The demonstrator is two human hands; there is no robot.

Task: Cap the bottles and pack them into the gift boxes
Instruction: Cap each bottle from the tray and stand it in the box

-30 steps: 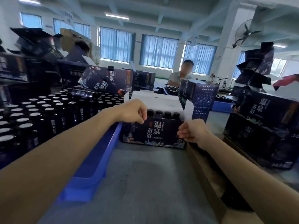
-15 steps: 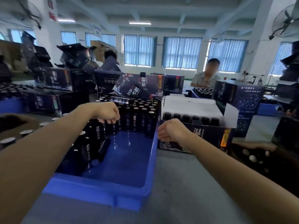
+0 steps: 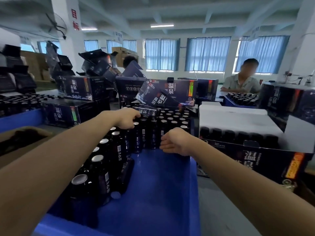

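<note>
The gift box [image 3: 255, 160] to my right holds one row of black-capped bottles. Many silver-topped bottles [image 3: 170, 120] stand in the blue tray [image 3: 153, 193], I judge uncapped. My left grip [image 3: 128, 120] curls over their tops, though I cannot tell if it holds one. My right grip [image 3: 173, 142] hangs flat and empty beside them. The tray's near half is bare, and its right wall stands close.

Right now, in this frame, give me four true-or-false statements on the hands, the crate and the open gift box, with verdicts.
1. The right hand holds a bottle. False: it is open and empty.
2. The left hand touches the bottles standing in the blue crate. True.
3. The open gift box is empty. False: a row of capped bottles stands in it.
4. The right hand is over the blue crate. True.
</note>
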